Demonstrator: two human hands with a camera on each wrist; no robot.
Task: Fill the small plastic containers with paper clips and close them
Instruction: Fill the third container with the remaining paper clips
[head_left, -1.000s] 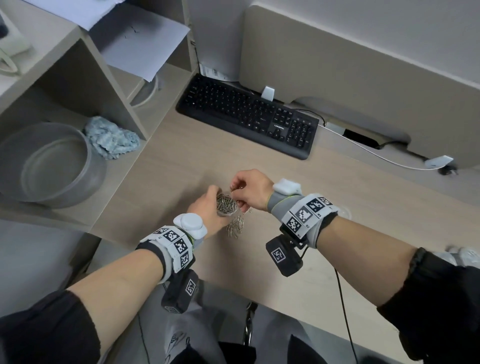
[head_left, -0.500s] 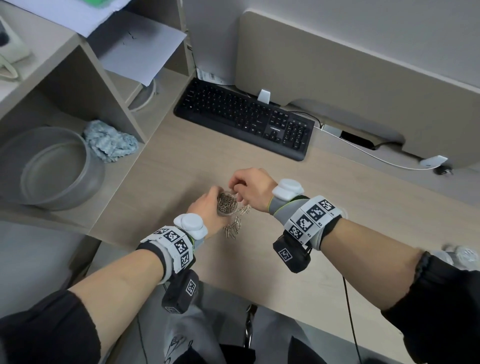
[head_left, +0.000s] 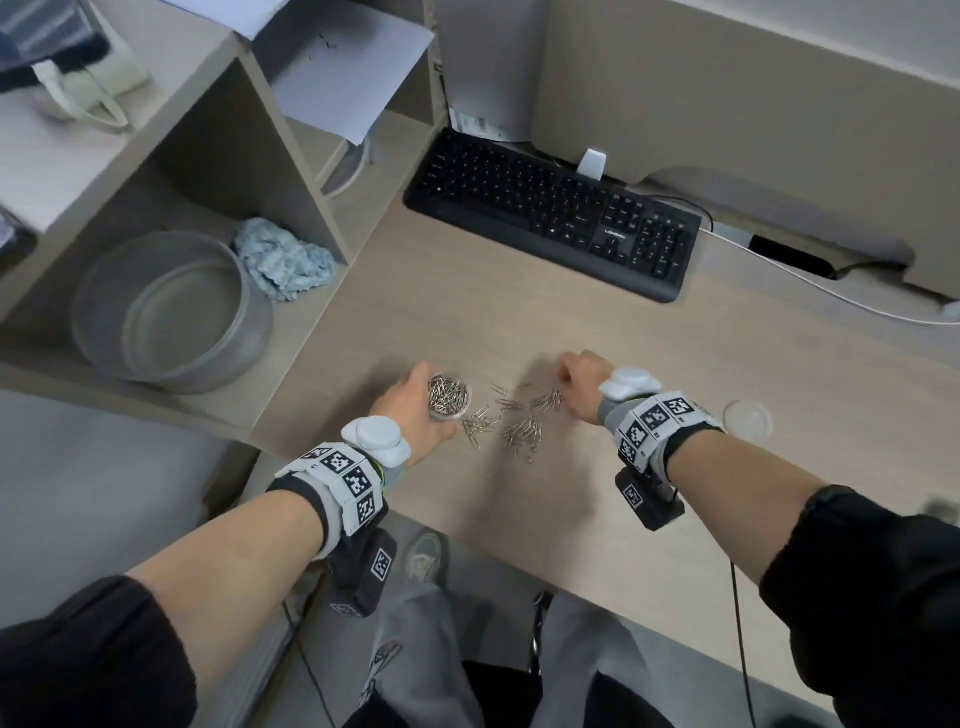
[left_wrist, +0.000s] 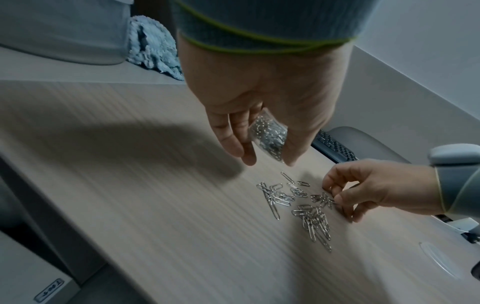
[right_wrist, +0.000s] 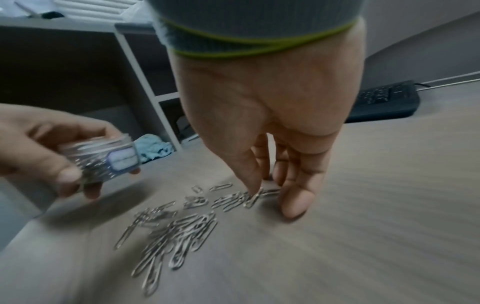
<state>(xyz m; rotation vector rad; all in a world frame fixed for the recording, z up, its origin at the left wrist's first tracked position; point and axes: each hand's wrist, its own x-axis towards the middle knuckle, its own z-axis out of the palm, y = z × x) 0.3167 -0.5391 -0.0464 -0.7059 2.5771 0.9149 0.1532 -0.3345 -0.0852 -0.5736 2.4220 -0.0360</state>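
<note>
My left hand (head_left: 415, 406) grips a small clear plastic container (head_left: 449, 396), open at the top and nearly full of silver paper clips. It holds it just above the desk. Loose paper clips (head_left: 514, 418) lie scattered on the desk to the right of it. My right hand (head_left: 566, 373) is down at the right end of that scatter. In the right wrist view its index fingertip (right_wrist: 255, 190) and thumb pinch at a few paper clips (right_wrist: 244, 198). The round clear lid (head_left: 747, 420) lies flat on the desk beyond my right wrist.
A black keyboard (head_left: 556, 213) lies at the back of the desk with a white cable (head_left: 831, 296) to its right. On the shelf unit at left sit a grey round tub (head_left: 171, 312) and a crumpled blue cloth (head_left: 283, 265). The near desk edge runs just below the clips.
My right hand left the mouth of the container and moved right and down onto the loose clips. My left hand still holds the container and has shifted slightly left.
</note>
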